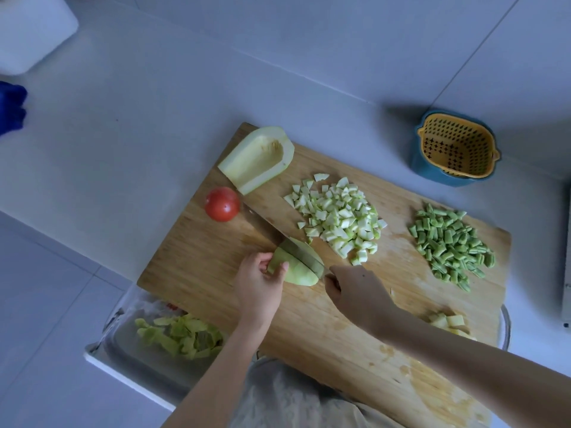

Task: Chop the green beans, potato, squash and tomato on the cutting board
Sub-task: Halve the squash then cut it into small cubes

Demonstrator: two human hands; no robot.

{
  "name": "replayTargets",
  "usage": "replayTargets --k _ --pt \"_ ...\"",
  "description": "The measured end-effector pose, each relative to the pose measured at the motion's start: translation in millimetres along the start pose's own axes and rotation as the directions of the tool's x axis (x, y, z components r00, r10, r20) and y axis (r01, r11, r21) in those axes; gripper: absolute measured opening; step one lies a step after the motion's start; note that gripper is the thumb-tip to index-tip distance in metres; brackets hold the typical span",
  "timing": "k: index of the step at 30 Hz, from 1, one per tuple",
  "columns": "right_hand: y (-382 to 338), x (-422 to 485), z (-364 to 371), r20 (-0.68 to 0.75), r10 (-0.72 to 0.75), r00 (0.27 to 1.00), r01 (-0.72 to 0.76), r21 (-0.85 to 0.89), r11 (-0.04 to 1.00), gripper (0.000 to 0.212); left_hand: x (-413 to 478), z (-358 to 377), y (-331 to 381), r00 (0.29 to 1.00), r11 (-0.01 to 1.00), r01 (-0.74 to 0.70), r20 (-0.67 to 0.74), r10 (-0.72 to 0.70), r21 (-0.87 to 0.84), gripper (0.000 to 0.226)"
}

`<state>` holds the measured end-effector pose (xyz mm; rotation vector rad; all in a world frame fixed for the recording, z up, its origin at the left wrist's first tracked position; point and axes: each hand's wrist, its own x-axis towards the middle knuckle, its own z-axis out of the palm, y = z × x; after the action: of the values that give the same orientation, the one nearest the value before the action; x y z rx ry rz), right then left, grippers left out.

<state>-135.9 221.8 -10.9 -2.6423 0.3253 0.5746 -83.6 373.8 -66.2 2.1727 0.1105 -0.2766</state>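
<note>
On the cutting board (197, 261), near its middle, the left hand (258, 284) curls its fingers round a squash piece (301, 274). The right hand (355, 293) grips the knife (272, 225), its blade lying across that piece.

A yellow perforated strainer (457, 149) nested in a blue bowl (428, 168) on the white countertop (154, 103). Pale green peelings (182, 333) lie in what may be a clear tray (115, 319).

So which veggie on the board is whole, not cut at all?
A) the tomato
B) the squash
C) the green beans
A: the tomato sits whole on the cutting board, while the green beans and diced squash lie in piles, and the left hand holds a squash piece under the knife in the right hand.
</note>
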Motion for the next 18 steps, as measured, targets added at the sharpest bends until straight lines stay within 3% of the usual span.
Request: replayTargets --k 3,8,18 --pt "2 -4 -8 -0.009 0.0 1.0 0.001 0.058 0.998 0.036 -2 -1 -4 0.999 0.994 0.05 -0.002 -0.051 -0.096 0.029" --pt "2 -27 -23 -0.054 -0.007 0.999 0.007 -0.008 1.0 0.04 0 1 -4 0.999 0.997 0.032 -0.022 -0.034 -0.074 0.029" --pt "-12 -14 -33 0.064 0.041 0.997 -0.033 -0.121 0.992 0.035 4 1 -5 1.0 0.999 -0.001 -0.007 0.001 -0.047 0.028"
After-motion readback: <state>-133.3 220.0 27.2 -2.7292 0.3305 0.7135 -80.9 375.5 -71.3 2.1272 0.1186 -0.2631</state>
